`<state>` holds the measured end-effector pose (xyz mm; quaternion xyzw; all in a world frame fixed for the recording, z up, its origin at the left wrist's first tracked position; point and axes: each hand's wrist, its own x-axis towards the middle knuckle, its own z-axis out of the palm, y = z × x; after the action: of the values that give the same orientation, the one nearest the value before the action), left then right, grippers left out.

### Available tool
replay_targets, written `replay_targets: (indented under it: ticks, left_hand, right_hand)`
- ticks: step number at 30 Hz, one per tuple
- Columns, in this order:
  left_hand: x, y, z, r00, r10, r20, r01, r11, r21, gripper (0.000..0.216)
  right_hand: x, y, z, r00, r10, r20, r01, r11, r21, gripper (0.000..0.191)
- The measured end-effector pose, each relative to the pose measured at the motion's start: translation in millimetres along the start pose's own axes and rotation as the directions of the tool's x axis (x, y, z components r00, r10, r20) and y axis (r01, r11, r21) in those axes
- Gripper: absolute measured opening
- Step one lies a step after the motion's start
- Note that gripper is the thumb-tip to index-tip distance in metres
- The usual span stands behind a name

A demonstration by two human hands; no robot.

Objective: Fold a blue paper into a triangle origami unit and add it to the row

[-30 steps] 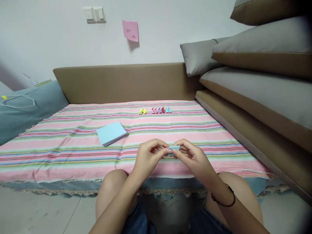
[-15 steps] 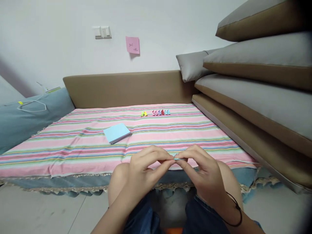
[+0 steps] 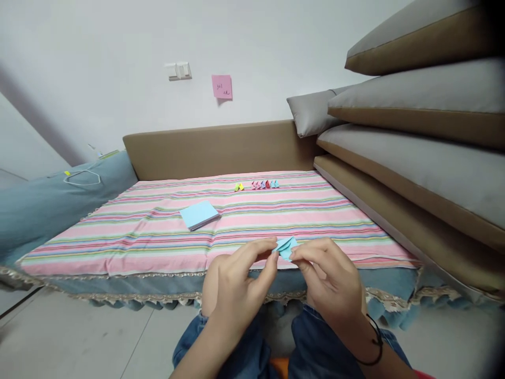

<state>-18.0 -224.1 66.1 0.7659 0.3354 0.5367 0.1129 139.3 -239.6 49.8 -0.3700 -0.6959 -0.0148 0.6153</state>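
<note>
A folded blue paper piece (image 3: 286, 247) is pinched between left hand (image 3: 236, 287) and right hand (image 3: 333, 279); both grips closed on it, wrists angled inward.

The small folded light-blue paper piece (image 3: 286, 246), an edge-on sliver half a second ago, now shows a broader face with a notch at its top, slightly higher at centre frame. The left grip (image 3: 236, 287) and right grip (image 3: 329, 279) pinch its lower edge. The view has swung: the pink sticky note (image 3: 221, 86) sits lower in the frame, and the stack of light-blue paper squares (image 3: 199, 215) further right.
</note>
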Motion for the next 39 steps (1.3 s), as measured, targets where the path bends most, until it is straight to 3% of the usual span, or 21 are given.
replay_targets:
  ticks: [4, 9, 14, 19, 23, 26, 29, 36, 39]
  left_hand:
    - [-0.8, 2.1, 3.6, 0.998, -0.067, 0.016, 0.067, 0.998, 0.012, 0.016]
    - [0.6, 0.5, 8.6, 0.999, -0.041, 0.029, 0.039, 0.998, 0.057, 0.014]
    - [4.1, -9.1, 12.0, 0.994, -0.066, 0.085, 0.064, 0.997, 0.032, 0.013]
    - [13.7, -25.4, 19.0, 0.980, -0.164, 0.112, 0.170, 0.984, -0.044, 0.009]
    - [21.8, -40.7, 27.0, 0.957, -0.247, 0.152, 0.266, 0.956, -0.126, 0.010]
    - [27.1, -53.9, 32.9, 0.943, -0.263, 0.204, 0.299, 0.939, -0.169, 0.015]
    - [31.3, -67.1, 38.1, 0.935, -0.227, 0.273, 0.279, 0.946, -0.167, 0.021]
    - [37.2, -87.7, 48.5, 0.898, -0.198, 0.393, 0.255, 0.962, -0.100, 0.032]
    - [39.5, -93.3, 51.5, 0.883, -0.162, 0.440, 0.219, 0.972, -0.081, 0.029]
  right_hand:
    - [-2.4, -0.2, -0.2, 1.000, -0.021, -0.009, 0.020, 0.999, -0.038, 0.022]
    - [-1.7, 2.1, 1.4, 0.998, -0.053, 0.043, 0.060, 0.982, -0.181, 0.017]
    - [-2.5, 12.1, 3.9, 0.997, -0.074, 0.016, 0.075, 0.967, -0.245, 0.018]
    - [-1.8, 31.1, 9.6, 0.987, 0.162, 0.018, -0.159, 0.981, -0.112, 0.013]
    - [1.2, 53.1, 19.4, 0.911, 0.400, 0.100, -0.410, 0.906, 0.105, 0.005]
    - [4.7, 69.5, 26.8, 0.856, 0.472, 0.211, -0.514, 0.823, 0.244, 0.001]
    - [9.5, 84.5, 30.2, 0.837, 0.459, 0.296, -0.534, 0.801, 0.269, 0.004]
    - [25.1, 112.2, 24.4, 0.845, 0.271, 0.462, -0.340, 0.938, 0.071, 0.007]
    - [26.7, 123.5, 24.6, 0.800, 0.302, 0.518, -0.407, 0.908, 0.098, 0.007]
